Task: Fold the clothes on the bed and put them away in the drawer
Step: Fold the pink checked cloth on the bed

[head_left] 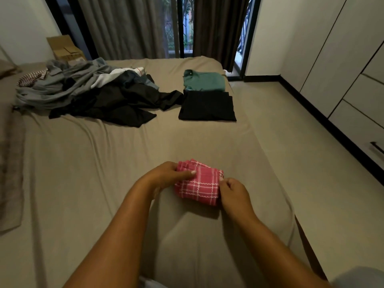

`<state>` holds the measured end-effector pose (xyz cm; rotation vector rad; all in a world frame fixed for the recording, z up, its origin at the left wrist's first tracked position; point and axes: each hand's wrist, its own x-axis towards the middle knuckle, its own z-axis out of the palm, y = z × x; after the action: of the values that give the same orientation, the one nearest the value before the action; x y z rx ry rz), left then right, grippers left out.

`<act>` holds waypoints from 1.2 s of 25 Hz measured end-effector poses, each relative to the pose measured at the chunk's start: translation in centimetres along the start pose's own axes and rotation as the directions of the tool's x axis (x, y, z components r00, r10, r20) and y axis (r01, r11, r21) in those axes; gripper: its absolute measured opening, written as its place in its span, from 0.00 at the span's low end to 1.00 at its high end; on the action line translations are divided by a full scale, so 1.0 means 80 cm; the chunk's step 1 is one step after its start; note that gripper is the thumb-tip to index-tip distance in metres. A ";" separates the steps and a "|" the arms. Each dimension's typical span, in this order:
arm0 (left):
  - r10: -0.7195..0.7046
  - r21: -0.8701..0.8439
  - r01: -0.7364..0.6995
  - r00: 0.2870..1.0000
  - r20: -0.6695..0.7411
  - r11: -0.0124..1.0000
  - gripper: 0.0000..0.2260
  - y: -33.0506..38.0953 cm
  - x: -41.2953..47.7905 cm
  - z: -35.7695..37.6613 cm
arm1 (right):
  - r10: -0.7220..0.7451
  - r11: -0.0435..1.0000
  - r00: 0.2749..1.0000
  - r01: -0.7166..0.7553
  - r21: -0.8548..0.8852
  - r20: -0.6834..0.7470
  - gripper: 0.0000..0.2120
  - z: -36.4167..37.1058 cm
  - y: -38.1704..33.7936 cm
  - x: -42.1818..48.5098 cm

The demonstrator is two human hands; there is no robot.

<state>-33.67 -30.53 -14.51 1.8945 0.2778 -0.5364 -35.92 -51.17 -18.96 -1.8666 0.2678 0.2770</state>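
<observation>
A grey-brown blanket lies along the far left edge of the bed. Beyond it, near the head of the bed, a loose pile of unfolded clothes spreads out in grey, white and black, with a small striped garment at its left end. A cardboard box stands behind the pile against the wall; any print on it is too blurred to read. Dark curtains hang at the window behind.

To the right of the pile, near the bed's right edge, a folded green shirt lies just behind a folded black garment, the two touching.

Nearer the camera, a pink checked cloth, folded into a small thick packet, rests on the sheet. The left hand has its grip clamped on the packet's left side, thumb laid across the top. The right hand has its grip closed on the packet's right edge, fingers curled and pinching the fabric.

On the far right, across a strip of floor, stands a pale wardrobe with drawers low down, one with a dark handle.
</observation>
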 end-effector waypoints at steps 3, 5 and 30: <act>0.149 -0.018 -0.151 0.986 -0.073 0.988 0.16 0.011 -0.004 0.012 | -0.083 0.988 0.992 0.069 0.137 0.095 0.14 0.001 -0.008 0.000; 0.219 -0.039 -0.225 0.968 -0.126 0.974 0.15 0.016 -0.001 0.022 | -0.145 0.977 0.989 0.139 0.163 0.025 0.11 0.002 -0.011 0.003; 0.020 -0.028 -0.029 0.955 -0.294 0.999 0.11 0.019 0.035 0.063 | 0.035 0.970 0.994 -0.058 0.238 0.101 0.18 -0.009 -0.012 0.054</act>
<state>-31.78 -35.94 -16.14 1.9424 0.4533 -0.2290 -31.48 -51.80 -19.29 -1.6042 0.2672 0.3502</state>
